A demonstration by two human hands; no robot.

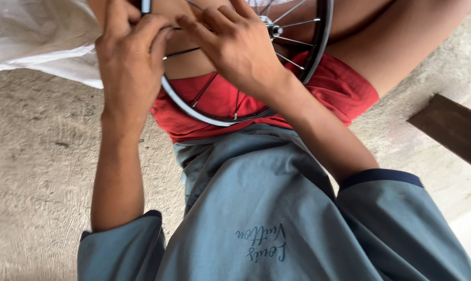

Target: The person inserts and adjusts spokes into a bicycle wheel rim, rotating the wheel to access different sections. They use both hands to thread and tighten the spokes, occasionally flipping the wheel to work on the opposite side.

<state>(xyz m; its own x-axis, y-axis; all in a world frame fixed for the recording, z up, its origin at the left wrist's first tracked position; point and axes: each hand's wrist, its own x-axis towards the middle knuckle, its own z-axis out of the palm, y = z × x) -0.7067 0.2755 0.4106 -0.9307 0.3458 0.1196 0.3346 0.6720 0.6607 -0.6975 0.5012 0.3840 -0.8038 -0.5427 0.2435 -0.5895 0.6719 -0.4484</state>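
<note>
Small spoked wheel [230, 117] resting across lap on red shorts [344, 91], rim running from 11 to 2 o'clock of view. Left hand [128, 62] at 11 o'clock, fingers curled shut around rim. Right hand [235, 44] at 12 o'clock, fingertips pinched among spokes [292, 41] near hub [271, 27]; exact item pinched not discernible. Risk judged: fingers caught between spokes if wheel rotates; slip off lap onto concrete floor [37, 156] if left grip loosens.
</note>
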